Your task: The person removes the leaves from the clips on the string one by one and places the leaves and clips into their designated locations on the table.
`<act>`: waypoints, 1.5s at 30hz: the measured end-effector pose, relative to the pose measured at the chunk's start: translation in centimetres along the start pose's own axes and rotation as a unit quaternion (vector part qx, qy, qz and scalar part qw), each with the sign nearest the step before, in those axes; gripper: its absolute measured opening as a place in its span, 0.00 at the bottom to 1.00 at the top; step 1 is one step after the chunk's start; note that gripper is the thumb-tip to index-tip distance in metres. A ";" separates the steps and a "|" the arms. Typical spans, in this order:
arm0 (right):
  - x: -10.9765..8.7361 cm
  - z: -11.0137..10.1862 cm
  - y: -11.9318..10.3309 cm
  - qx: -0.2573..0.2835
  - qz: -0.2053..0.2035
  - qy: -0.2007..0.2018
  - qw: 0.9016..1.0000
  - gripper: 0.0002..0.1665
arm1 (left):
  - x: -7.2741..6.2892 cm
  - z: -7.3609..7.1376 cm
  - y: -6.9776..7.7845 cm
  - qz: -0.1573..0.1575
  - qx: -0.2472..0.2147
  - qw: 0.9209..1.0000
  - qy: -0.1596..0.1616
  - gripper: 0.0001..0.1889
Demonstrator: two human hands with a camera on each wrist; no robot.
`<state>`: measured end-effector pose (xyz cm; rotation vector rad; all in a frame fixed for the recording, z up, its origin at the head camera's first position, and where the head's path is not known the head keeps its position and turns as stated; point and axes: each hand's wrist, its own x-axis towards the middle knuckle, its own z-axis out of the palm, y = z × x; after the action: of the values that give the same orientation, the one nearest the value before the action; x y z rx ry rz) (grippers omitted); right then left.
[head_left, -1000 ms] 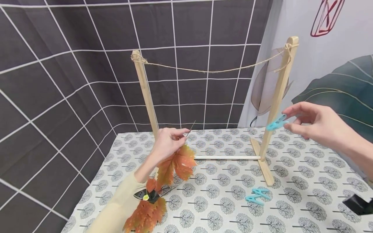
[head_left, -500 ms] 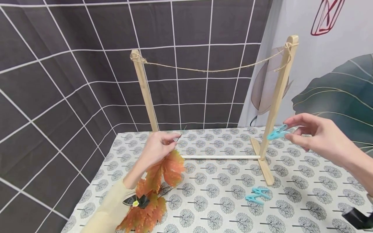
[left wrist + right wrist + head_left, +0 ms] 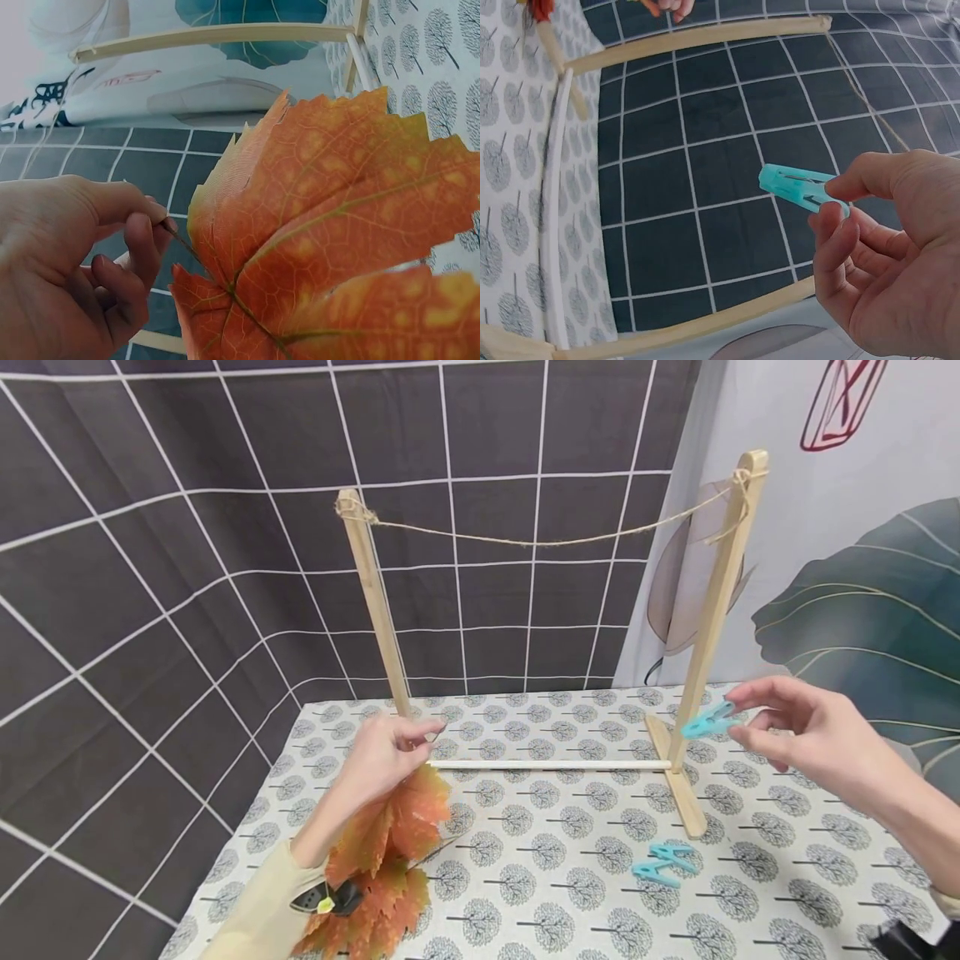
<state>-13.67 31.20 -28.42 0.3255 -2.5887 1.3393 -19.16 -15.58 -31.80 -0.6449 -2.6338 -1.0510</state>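
My left hand [image 3: 382, 756] pinches the thin stem of an orange maple leaf [image 3: 352, 217] between thumb and forefinger. The leaf [image 3: 397, 822] hangs below the hand, over a pile of similar leaves [image 3: 382, 914] partly hidden by the sleeve. My right hand [image 3: 806, 731] pinches a turquoise clothespin [image 3: 708, 722] by its handle ends, near the right post of a wooden stand. In the right wrist view the clothespin [image 3: 799, 186] points away from the fingers, with nothing in its tip. A twine line [image 3: 540, 542] sags between the tops of the two posts.
The stand's left post [image 3: 378, 602] and right post [image 3: 716, 610] are joined low down by a white rod [image 3: 551, 765]. More turquoise clothespins [image 3: 660, 867] lie on the tree-print tablecloth [image 3: 558, 881] at the right. A dark gridded curtain [image 3: 495, 452] hangs behind.
My left hand has moved left and down with the leaf, closer to the pile. The right hand has lowered slightly, still holding the clothespin.
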 end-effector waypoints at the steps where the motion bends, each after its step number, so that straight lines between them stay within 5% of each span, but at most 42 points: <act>1: -0.1 0.1 0.2 0.012 -0.002 0.000 1.000 0.22 | -0.1 -0.1 -0.1 -0.002 0.003 1.000 -0.002 0.17; 11: -1.1 1.5 1.6 0.055 0.003 -0.013 0.998 0.23 | -1.0 -0.2 -0.8 0.015 0.032 0.999 0.001 0.16; 18: -2.1 2.4 2.7 0.070 0.008 -0.025 0.997 0.26 | -1.8 -0.5 -1.4 -0.018 0.051 0.998 -0.023 0.16; 45: -5.9 5.4 6.4 0.133 0.070 -0.047 0.988 0.24 | -4.0 0.6 -3.0 -0.061 0.117 0.989 -0.063 0.17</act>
<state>-10.35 30.94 -38.10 0.2577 -2.5485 1.7657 -17.11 -18.30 -35.47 -0.5188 -2.8797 -0.7336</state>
